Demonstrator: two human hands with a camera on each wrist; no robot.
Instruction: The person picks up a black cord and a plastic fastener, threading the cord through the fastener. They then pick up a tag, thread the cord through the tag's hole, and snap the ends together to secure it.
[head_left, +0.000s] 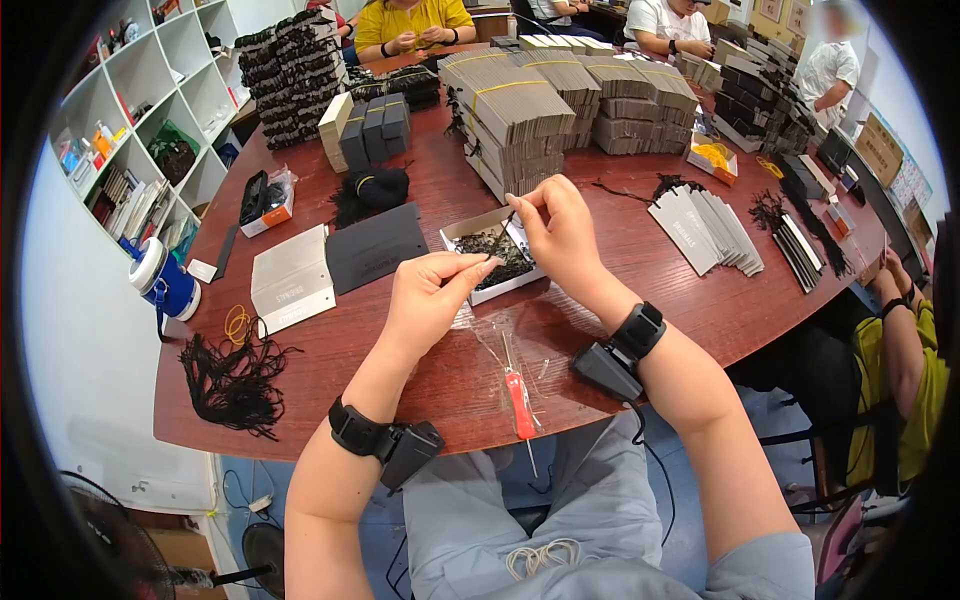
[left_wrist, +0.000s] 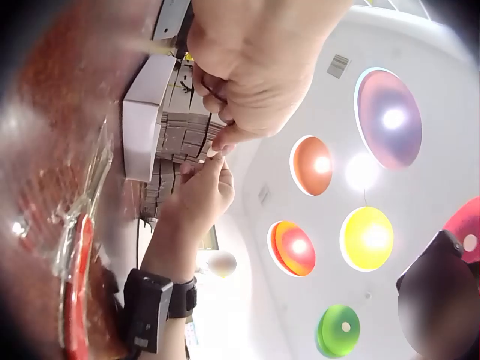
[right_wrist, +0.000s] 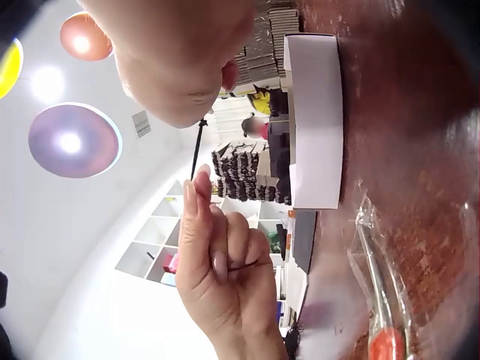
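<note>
A short black cord [right_wrist: 197,150] is stretched between the two hands in the right wrist view, with a small knot at its upper end. The left hand [head_left: 432,292] pinches one end between thumb and fingertips; the right hand [head_left: 558,232] pinches the other, higher up. Both hands are raised over the near side of a white box [head_left: 508,290] holding small black pieces [head_left: 512,262]. In the left wrist view, the right hand [left_wrist: 196,196] meets the left hand [left_wrist: 251,71] near the fingertips, and the cord there is hard to make out.
A red-handled tool [head_left: 519,405] lies near the table's front edge beside clear plastic. Black cords [head_left: 232,385] are heaped at left, near grey and black card sheets [head_left: 378,246]. Grey card stacks [head_left: 515,100] stand behind the box; fanned grey cards [head_left: 705,230] lie at right.
</note>
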